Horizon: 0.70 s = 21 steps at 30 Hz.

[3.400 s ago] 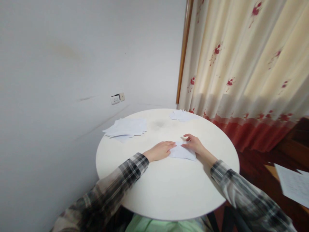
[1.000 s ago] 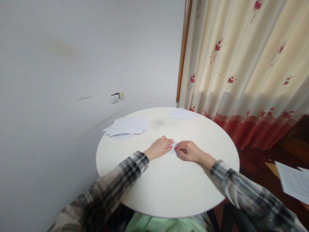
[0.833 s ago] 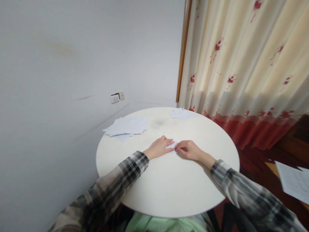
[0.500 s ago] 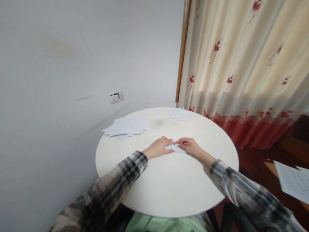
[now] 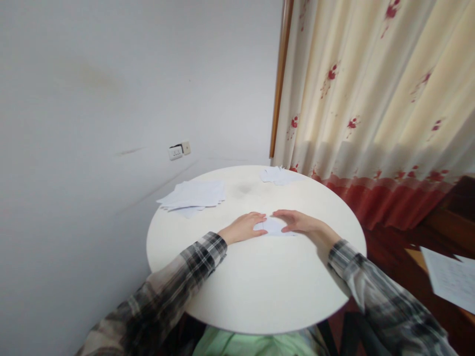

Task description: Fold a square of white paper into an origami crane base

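Observation:
A small folded white paper (image 5: 273, 227) lies near the middle of a round white table (image 5: 260, 287). My left hand (image 5: 245, 226) lies flat on the table, its fingertips touching the paper's left edge. My right hand (image 5: 297, 221) rests on the paper's right part with the fingers stretched out flat over it. Both sleeves are black-and-white plaid.
A loose stack of white sheets (image 5: 195, 195) sits at the table's back left. A smaller pile of folded papers (image 5: 276, 174) lies at the far edge near a cream curtain (image 5: 371, 99) with red flowers. Another sheet (image 5: 451, 284) rests on dark furniture at right.
The paper was larger 3.4 s ago and is now folded smaller. My right hand, curled over it a second ago, has flattened and slid rightward across it. My left hand barely moved.

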Each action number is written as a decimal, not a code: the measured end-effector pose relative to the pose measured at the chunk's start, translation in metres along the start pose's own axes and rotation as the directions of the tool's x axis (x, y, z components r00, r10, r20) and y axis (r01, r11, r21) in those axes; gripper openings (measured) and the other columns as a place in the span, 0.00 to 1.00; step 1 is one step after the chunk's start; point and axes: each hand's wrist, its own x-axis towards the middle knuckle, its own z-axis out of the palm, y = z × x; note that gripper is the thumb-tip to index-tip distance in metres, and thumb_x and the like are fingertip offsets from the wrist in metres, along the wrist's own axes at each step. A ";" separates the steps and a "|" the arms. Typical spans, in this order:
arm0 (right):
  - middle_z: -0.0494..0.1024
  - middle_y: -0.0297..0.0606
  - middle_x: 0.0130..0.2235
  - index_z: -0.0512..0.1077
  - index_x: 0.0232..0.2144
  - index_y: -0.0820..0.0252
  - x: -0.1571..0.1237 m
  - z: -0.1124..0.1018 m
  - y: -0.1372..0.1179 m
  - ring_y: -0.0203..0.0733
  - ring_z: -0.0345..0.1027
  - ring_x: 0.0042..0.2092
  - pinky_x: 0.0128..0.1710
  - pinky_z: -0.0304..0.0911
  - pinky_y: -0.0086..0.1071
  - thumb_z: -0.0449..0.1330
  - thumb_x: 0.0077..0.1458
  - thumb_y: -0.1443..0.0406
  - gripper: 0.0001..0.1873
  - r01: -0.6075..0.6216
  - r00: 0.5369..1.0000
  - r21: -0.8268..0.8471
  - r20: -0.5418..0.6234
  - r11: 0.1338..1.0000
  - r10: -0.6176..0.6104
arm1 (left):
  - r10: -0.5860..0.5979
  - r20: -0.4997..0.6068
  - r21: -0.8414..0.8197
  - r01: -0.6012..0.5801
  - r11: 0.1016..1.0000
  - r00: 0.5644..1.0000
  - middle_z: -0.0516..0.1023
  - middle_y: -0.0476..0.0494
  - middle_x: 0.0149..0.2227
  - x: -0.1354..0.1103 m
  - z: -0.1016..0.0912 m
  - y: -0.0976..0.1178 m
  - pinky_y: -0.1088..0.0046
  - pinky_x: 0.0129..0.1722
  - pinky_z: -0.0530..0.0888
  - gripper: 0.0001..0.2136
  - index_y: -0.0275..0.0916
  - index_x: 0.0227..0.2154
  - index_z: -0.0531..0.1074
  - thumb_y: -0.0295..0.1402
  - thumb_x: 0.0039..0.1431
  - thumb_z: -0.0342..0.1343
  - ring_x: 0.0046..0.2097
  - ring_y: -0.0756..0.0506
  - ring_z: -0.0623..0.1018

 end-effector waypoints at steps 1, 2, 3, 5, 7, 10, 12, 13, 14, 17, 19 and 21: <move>0.65 0.39 0.53 0.64 0.50 0.57 -0.001 -0.002 -0.001 0.44 0.57 0.55 0.57 0.47 0.42 0.63 0.41 0.62 0.30 -0.003 1.000 -0.008 0.014 1.000 0.003 | -0.003 0.002 0.002 0.003 1.000 1.000 0.65 0.42 0.54 0.000 0.000 0.000 0.71 0.54 0.59 0.22 0.36 0.49 0.65 0.44 0.55 0.49 0.54 0.45 0.64; 0.65 0.39 0.53 0.64 0.50 0.56 -0.002 -0.003 -0.003 0.44 0.56 0.55 0.57 0.46 0.43 0.63 0.41 0.62 0.30 -0.011 1.000 -0.019 0.024 1.000 0.011 | -0.006 0.004 0.003 0.006 1.000 1.000 0.65 0.41 0.54 0.000 0.000 0.000 0.71 0.54 0.59 0.22 0.36 0.49 0.65 0.44 0.54 0.49 0.54 0.45 0.64; 0.64 0.39 0.54 0.64 0.50 0.55 -0.003 -0.005 -0.004 0.44 0.55 0.56 0.58 0.45 0.43 0.63 0.41 0.62 0.30 -0.020 0.999 -0.030 0.035 0.999 0.021 | -0.007 0.006 0.003 0.007 1.000 1.000 0.65 0.41 0.54 0.000 0.000 0.000 0.71 0.54 0.59 0.22 0.36 0.49 0.65 0.44 0.55 0.49 0.54 0.45 0.64; 0.63 0.38 0.55 0.64 0.50 0.54 -0.005 -0.008 -0.005 0.45 0.52 0.58 0.58 0.43 0.44 0.63 0.41 0.61 0.31 -0.036 0.997 -0.046 0.068 0.998 0.039 | -0.003 0.006 0.001 0.003 1.000 1.000 0.65 0.41 0.54 0.000 0.000 0.000 0.71 0.54 0.59 0.22 0.35 0.49 0.65 0.44 0.55 0.49 0.54 0.45 0.64; 0.62 0.37 0.56 0.63 0.51 0.52 -0.007 -0.011 -0.004 0.46 0.49 0.59 0.59 0.41 0.45 0.63 0.41 0.60 0.32 -0.054 0.993 -0.058 0.100 0.997 0.059 | -0.002 0.000 -0.001 0.002 1.000 1.000 0.65 0.41 0.54 0.000 0.000 0.000 0.71 0.54 0.59 0.22 0.35 0.49 0.65 0.44 0.55 0.49 0.54 0.45 0.64; 0.58 0.36 0.58 0.60 0.53 0.52 -0.011 -0.015 -0.002 0.46 0.44 0.60 0.60 0.37 0.45 0.63 0.40 0.58 0.35 -0.079 0.983 -0.090 0.159 0.993 0.093 | -0.006 0.000 -0.012 0.006 1.000 1.000 0.65 0.40 0.53 -0.001 0.001 -0.001 0.71 0.54 0.59 0.23 0.35 0.49 0.65 0.44 0.55 0.49 0.54 0.45 0.64; 0.55 0.36 0.59 0.58 0.55 0.53 -0.013 -0.017 -0.002 0.46 0.42 0.61 0.60 0.35 0.43 0.63 0.40 0.56 0.38 -0.088 0.974 -0.111 0.201 0.990 0.109 | -0.006 0.004 -0.023 0.006 1.000 1.000 0.66 0.40 0.53 0.000 0.002 -0.002 0.71 0.54 0.59 0.23 0.35 0.49 0.65 0.45 0.55 0.49 0.54 0.45 0.64; 0.54 0.37 0.60 0.57 0.55 0.53 -0.013 -0.018 -0.002 0.46 0.41 0.61 0.60 0.35 0.42 0.63 0.40 0.56 0.39 -0.090 0.969 -0.119 0.218 0.989 0.114 | -0.005 0.006 -0.028 0.006 1.000 1.000 0.66 0.40 0.53 0.000 0.002 -0.002 0.71 0.54 0.59 0.23 0.35 0.49 0.65 0.45 0.55 0.49 0.54 0.45 0.64; 0.54 0.37 0.60 0.57 0.56 0.54 -0.014 -0.019 -0.002 0.45 0.40 0.62 0.60 0.35 0.41 0.63 0.40 0.55 0.40 -0.091 0.966 -0.126 0.229 0.988 0.119 | -0.006 0.006 -0.030 0.006 1.000 1.000 0.66 0.40 0.53 0.000 0.002 -0.003 0.71 0.54 0.59 0.23 0.35 0.49 0.65 0.45 0.55 0.49 0.54 0.45 0.64; 0.53 0.36 0.60 0.55 0.56 0.53 -0.015 -0.021 -0.004 0.45 0.39 0.62 0.60 0.34 0.41 0.62 0.41 0.54 0.40 -0.095 0.962 -0.136 0.241 0.986 0.126 | -0.014 0.009 -0.033 0.014 0.999 1.000 0.65 0.41 0.53 -0.001 0.002 -0.003 0.71 0.55 0.58 0.23 0.35 0.49 0.65 0.45 0.55 0.48 0.54 0.45 0.64; 0.53 0.35 0.60 0.55 0.56 0.53 -0.015 -0.021 -0.004 0.46 0.39 0.62 0.60 0.34 0.41 0.62 0.41 0.53 0.40 -0.094 0.962 -0.143 0.244 0.985 0.127 | -0.021 0.010 -0.040 0.022 0.999 1.000 0.65 0.41 0.54 -0.001 0.002 -0.003 0.70 0.55 0.58 0.23 0.36 0.49 0.65 0.45 0.55 0.48 0.55 0.45 0.64; 0.52 0.35 0.60 0.55 0.56 0.52 -0.016 -0.022 -0.004 0.46 0.39 0.62 0.60 0.34 0.42 0.61 0.41 0.52 0.40 -0.085 0.962 -0.144 0.247 0.986 0.119 | -0.025 0.012 -0.050 0.025 0.998 1.000 0.65 0.42 0.54 -0.001 0.002 -0.003 0.70 0.55 0.58 0.23 0.37 0.49 0.65 0.45 0.54 0.48 0.55 0.45 0.63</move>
